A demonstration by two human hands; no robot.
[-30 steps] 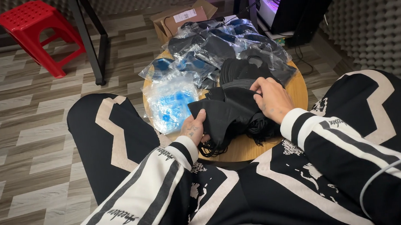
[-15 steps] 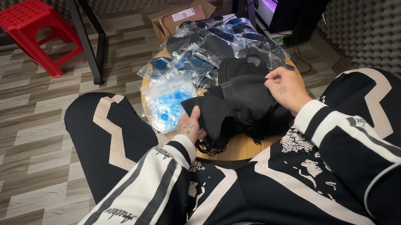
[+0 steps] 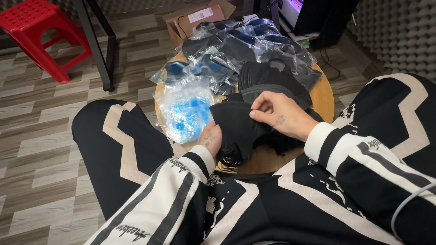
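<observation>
So far one soft black fabric piece is pinched between the left hand and right hand, while a heap of clear plastic-bagged dark items beyond both on the round wooden bench looks unopened.

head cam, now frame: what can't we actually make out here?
- Left hand: fingers hidden under the black cloth piece.
- Round wooden table: top mostly covered by clear plastic bags and the black pile.
- Bag contents: blurred by glare.
- Cardboard box: partly behind the bags.
</observation>
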